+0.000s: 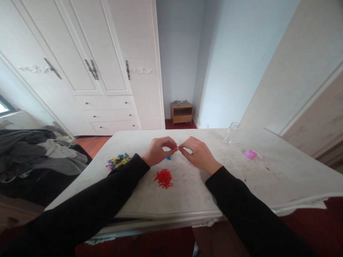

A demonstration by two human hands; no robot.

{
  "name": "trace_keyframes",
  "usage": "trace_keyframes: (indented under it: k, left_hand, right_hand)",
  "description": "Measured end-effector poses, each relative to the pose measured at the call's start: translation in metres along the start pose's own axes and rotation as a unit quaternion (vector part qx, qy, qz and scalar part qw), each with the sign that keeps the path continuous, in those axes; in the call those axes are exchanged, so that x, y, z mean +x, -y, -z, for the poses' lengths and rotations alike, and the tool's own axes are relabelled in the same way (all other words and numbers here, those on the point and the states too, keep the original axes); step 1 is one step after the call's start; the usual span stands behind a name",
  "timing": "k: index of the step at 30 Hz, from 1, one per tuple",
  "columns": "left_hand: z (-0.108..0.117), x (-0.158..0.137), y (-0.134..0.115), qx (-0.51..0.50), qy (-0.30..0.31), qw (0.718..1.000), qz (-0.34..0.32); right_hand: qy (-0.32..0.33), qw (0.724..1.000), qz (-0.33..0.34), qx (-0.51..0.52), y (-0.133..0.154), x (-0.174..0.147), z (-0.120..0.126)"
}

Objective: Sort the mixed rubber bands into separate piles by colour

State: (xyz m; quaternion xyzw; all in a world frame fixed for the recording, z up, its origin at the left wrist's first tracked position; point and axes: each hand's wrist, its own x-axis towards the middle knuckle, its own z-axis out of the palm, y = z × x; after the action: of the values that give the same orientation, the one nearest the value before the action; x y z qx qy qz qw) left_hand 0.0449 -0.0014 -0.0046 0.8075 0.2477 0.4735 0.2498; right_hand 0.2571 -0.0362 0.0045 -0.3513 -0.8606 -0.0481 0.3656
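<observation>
Above the middle of the table, my left hand [163,151] and my right hand [197,154] meet fingertip to fingertip, each closed in a pinch. Something tiny and pale shows between the fingertips, too small to name. Just below them lies a pile of red bands or loops [164,178]. A few blue pieces [168,155] show behind my left fingers, partly hidden. To the left, a heap of mixed-colour bands [119,160] is partly covered by my left sleeve. Something faintly pink lies by my right hand, mostly hidden.
The white table [184,203] spans the front. On its right stand a clear glass jar [231,135] and a pink round object [250,154] with a pale strap. A pile of clothes [50,157] is at the left. A white wardrobe [107,107] and small wooden cabinet [182,113] stand behind.
</observation>
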Motion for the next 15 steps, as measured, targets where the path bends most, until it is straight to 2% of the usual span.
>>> trace_keyframes:
  k: [5, 15]
  left_hand:
    - [-0.0011, -0.0003, -0.0018, 0.017, -0.014, 1.0, -0.013]
    - [0.0005, -0.0015, -0.0045, 0.047, 0.017, 0.999, -0.016]
  right_hand:
    - [-0.018, 0.999, -0.01, 0.027, 0.0023, -0.0007, 0.0012]
    - [-0.065, 0.991, -0.056, 0.106, 0.0033, -0.0005, 0.0041]
